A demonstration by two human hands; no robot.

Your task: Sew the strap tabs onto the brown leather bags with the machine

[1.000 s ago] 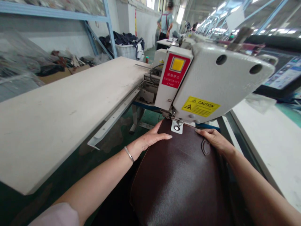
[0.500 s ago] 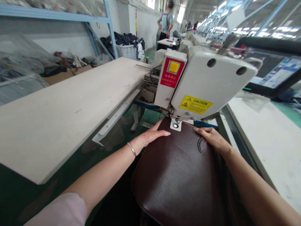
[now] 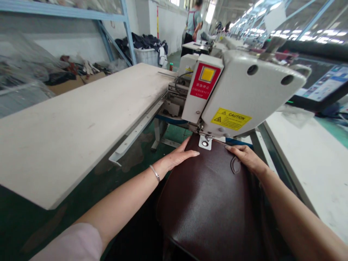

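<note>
A dark brown leather bag (image 3: 206, 203) hangs below the head of a white sewing machine (image 3: 252, 94), its upper edge under the needle area. My left hand (image 3: 181, 156) grips the bag's left edge, thumb lying on the leather and fingers behind it. On the right edge my right hand (image 3: 246, 156) is closed in the same way, near an oval stitched mark (image 3: 235, 165). Between the hands, a small metal plate (image 3: 201, 144) with a round hole lies against the top of the leather. The fingers behind the leather are hidden.
A long white table (image 3: 81, 119) reaches along the left, with a metal rail (image 3: 138, 132) at its edge. Another white worktop (image 3: 307, 159) and a screen (image 3: 323, 85) are on the right. A person (image 3: 193, 23) stands at the back near a bin (image 3: 148, 58) of dark cloth.
The view has shifted slightly, so the machine and bag sit a little further right. Both hands keep their hold on the bag. The person at the back has turned and lowered an arm.
</note>
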